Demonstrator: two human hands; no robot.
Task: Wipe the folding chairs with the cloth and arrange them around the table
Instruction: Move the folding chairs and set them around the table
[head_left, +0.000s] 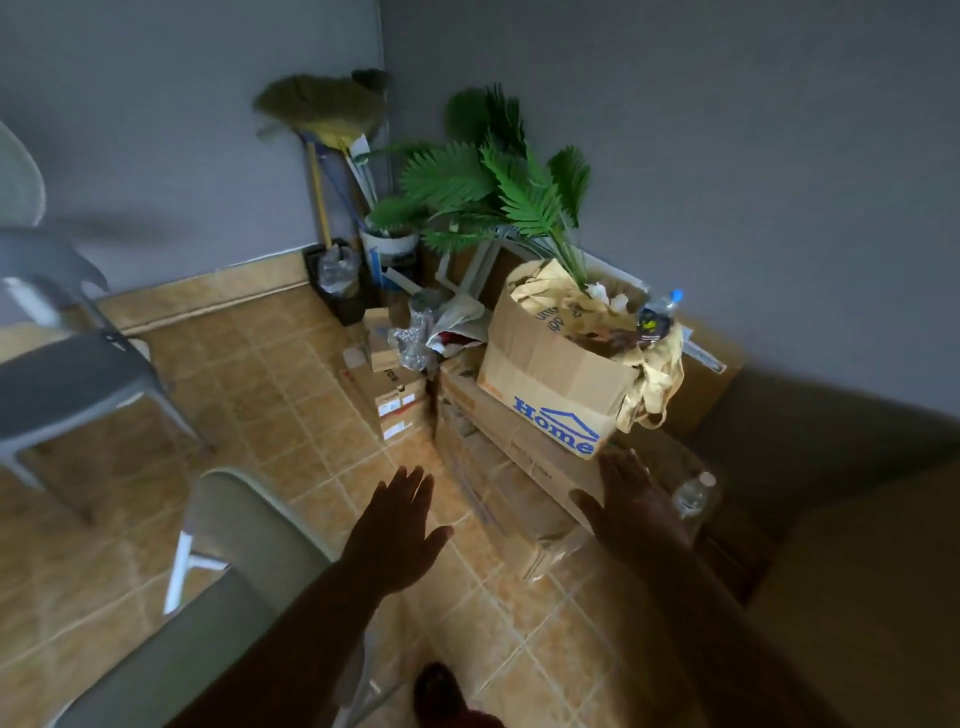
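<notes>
Left hand (397, 525): fingers (410, 486) straight and held close together, thumb splayed toward 3 o'clock, back of the hand up. It holds nothing and hangs above the tiled floor (270, 374).

Right hand (634, 506): fingers (621, 465) likewise straight and close together, thumb splayed toward 9 o'clock, back of the hand up, nothing held. Its fingertips lie just below the lower corner of the cardboard box (550, 379) printed "Home"; whether they touch it cannot be told. The two hands are apart, both forearms reaching in from 6 o'clock.

The folding chair (249, 535), pale grey-green with a light frame, stands at 8 o'clock of the left hand, its backrest just beside that forearm; contact cannot be told.

A grey chair (67, 379) stands at 9 o'clock of the frame, well apart from both hands.

The "Home" box sits on a stack of flat cartons (498, 467) and is stuffed with yellowish fabric. A blue-capped bottle (660, 309) lies at its far rim. A clear bottle (693, 493) stands at 3 o'clock of the right hand, near it.

At 12 o'clock, in the room corner, are a green palm-leaved plant (498, 192) and a broom (322, 109) set head-up against the wall.
</notes>
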